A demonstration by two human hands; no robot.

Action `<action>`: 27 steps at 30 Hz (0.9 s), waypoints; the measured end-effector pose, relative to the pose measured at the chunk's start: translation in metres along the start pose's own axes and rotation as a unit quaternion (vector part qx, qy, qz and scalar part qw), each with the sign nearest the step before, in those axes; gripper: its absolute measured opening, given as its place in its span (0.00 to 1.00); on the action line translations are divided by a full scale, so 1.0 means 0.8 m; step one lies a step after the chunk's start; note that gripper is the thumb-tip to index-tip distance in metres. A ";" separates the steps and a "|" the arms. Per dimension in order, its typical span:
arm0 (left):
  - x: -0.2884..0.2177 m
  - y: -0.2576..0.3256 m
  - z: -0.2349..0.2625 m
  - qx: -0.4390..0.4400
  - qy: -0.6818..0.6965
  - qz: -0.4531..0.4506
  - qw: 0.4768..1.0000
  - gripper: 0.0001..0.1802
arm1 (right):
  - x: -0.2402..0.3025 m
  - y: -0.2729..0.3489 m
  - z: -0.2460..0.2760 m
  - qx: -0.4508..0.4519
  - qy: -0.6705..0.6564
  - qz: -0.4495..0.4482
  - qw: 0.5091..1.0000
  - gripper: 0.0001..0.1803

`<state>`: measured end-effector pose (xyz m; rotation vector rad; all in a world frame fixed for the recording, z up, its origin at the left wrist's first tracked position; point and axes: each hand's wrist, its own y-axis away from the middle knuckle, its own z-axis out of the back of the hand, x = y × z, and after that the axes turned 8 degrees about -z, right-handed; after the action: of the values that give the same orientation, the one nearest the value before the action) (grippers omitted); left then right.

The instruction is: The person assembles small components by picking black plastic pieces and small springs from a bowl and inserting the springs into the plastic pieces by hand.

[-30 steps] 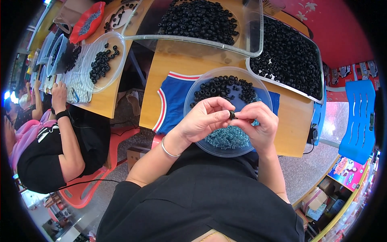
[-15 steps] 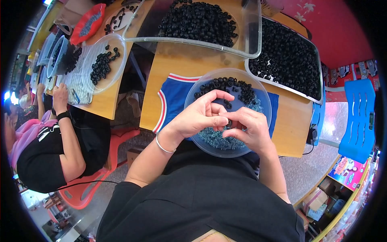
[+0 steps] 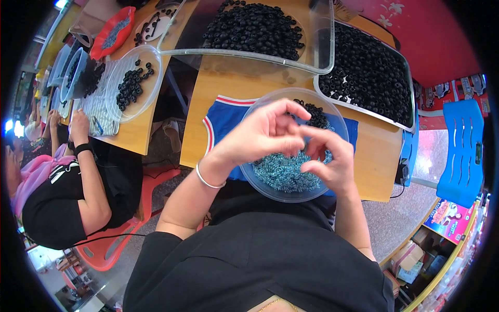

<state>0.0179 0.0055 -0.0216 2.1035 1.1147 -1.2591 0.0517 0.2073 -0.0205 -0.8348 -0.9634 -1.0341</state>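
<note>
Looking down from the head camera, we have both hands over a clear round bowl [image 3: 281, 196] on the wooden table [image 3: 377, 171]. Our left hand [image 3: 267, 130] is half curled, its thumb pointing right; our right hand [image 3: 330, 156] faces it, thumb and forefinger spread wide. The fingertips of the two hands meet or overlap in our line of sight, and we cannot tell whether they touch, nor whether the folded fingers hide anything.

Below them, in the near part of the bowl, lie many slim teal pieces [image 3: 283, 179]. They look shiny and screw-like, with fine ridges catching pale light, and they lie at every angle in a loose heap. In the far part of the same bowl, mostly behind our fingers, we see small black parts [image 3: 316, 115], rounded, dark and smooth.

Under the bowl we have a blue cloth [image 3: 223, 125] edged in red and white. On the far side stands a large clear bin [image 3: 249, 52] with a heap of similar beads [image 3: 254, 31], matte and holed. Far right, a white-rimmed tray [image 3: 365, 112] carries a thick spread of them. To the left, a shallow clear tub [image 3: 148, 106] has a smaller cluster, and beyond it sits a red dish [image 3: 99, 50]. A co-worker's hand [image 3: 79, 126] is at the left table's edge.
</note>
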 end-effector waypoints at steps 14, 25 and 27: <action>-0.007 -0.021 0.001 -0.033 -0.557 -0.192 0.807 0.09 | -0.038 -0.011 0.001 -0.089 0.173 -0.023 0.981 0.07; 0.072 -0.007 0.002 0.006 -0.726 -0.121 0.677 0.13 | -0.047 -0.013 -0.006 -0.022 0.327 -0.030 0.944 0.06; 0.071 -0.008 0.000 0.007 -0.730 -0.118 0.673 0.12 | -0.046 -0.011 -0.003 -0.016 0.330 -0.036 0.943 0.06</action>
<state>0.0276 0.0323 -0.0708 0.3414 0.5005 -2.2725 0.0367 0.2142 -0.0541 -0.4218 -0.4050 -1.2812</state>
